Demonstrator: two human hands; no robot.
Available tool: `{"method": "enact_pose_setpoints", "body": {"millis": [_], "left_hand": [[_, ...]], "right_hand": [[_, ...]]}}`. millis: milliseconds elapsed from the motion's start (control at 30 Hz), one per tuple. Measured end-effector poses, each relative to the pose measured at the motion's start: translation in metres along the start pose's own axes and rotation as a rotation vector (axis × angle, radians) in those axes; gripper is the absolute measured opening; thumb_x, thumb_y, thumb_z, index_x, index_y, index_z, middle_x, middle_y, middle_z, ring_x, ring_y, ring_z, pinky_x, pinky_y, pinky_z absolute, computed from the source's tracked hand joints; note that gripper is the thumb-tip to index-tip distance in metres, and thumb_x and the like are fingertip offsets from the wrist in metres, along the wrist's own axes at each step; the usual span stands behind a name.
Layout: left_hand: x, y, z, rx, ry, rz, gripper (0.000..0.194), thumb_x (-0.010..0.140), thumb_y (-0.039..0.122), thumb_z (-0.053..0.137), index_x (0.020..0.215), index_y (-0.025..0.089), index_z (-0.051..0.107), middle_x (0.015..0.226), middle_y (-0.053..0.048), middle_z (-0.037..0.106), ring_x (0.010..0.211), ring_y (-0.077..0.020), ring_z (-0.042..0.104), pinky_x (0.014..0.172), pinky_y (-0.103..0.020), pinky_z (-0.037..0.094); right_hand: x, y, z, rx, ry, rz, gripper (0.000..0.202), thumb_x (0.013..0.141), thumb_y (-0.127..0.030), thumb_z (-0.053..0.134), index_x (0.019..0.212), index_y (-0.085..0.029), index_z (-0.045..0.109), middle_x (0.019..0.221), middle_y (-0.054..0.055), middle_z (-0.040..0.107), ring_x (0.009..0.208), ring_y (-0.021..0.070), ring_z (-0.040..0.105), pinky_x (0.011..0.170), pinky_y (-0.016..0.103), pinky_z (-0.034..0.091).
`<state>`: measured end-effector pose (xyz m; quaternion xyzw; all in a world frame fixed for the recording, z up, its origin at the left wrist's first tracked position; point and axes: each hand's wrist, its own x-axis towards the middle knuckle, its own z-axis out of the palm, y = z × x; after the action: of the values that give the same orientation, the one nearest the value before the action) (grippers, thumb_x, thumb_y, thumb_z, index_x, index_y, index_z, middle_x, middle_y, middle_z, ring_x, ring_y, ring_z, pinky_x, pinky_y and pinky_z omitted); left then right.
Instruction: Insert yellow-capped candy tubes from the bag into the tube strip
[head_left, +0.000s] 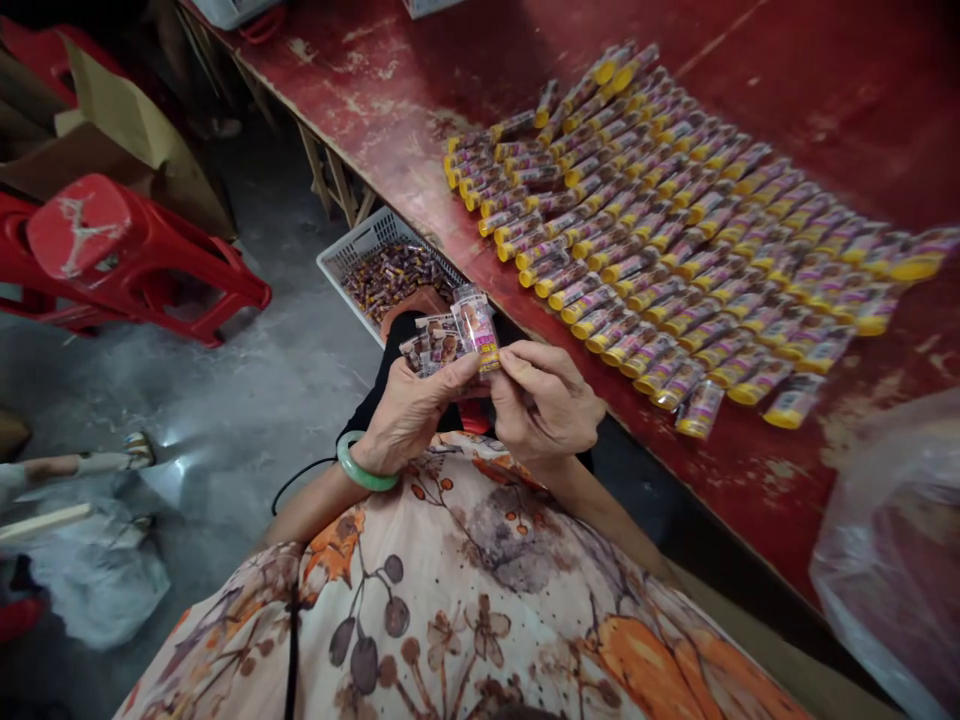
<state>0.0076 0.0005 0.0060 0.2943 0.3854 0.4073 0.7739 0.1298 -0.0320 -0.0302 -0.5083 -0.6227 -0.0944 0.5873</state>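
My left hand (409, 405), with a green bangle at its wrist, is closed on a bunch of small printed clear plastic sleeves (435, 345). One purple-and-yellow plastic sleeve (475, 325) stands up from the bunch under my left thumb. The fingertips of my right hand (544, 400) pinch the lower right edge of that sleeve. Whether anything is inside it I cannot tell. To the right, many small clear tubes with yellow ends (660, 230) lie in close rows on the red table (750, 490).
Below the table's edge, a white basket (352, 240) holds many small purple-and-yellow pieces. Red stools (127, 250) and a cardboard box (120, 130) stand at the left. A clear plastic bag (892, 540) is at the right. Another person's foot (139, 450) shows at the left.
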Motion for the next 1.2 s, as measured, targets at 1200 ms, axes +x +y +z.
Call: {"method": "enact_pose_setpoints", "body": {"millis": [1200], "left_hand": [[0.013,-0.011,0.006,0.06,-0.094,-0.099,0.033,0.068,0.03,0.08,0.098,0.02,0.071,0.089,-0.002,0.071,0.072,-0.0132,0.064,0.07,-0.027,0.052]], "right_hand": [[0.009,0.019,-0.026,0.048,-0.148,0.021,0.048,0.077,-0.012,0.057,0.123,-0.025,0.057,0.124,0.008,0.061,0.105,0.0267,0.062,0.083,0.047,0.054]]}}
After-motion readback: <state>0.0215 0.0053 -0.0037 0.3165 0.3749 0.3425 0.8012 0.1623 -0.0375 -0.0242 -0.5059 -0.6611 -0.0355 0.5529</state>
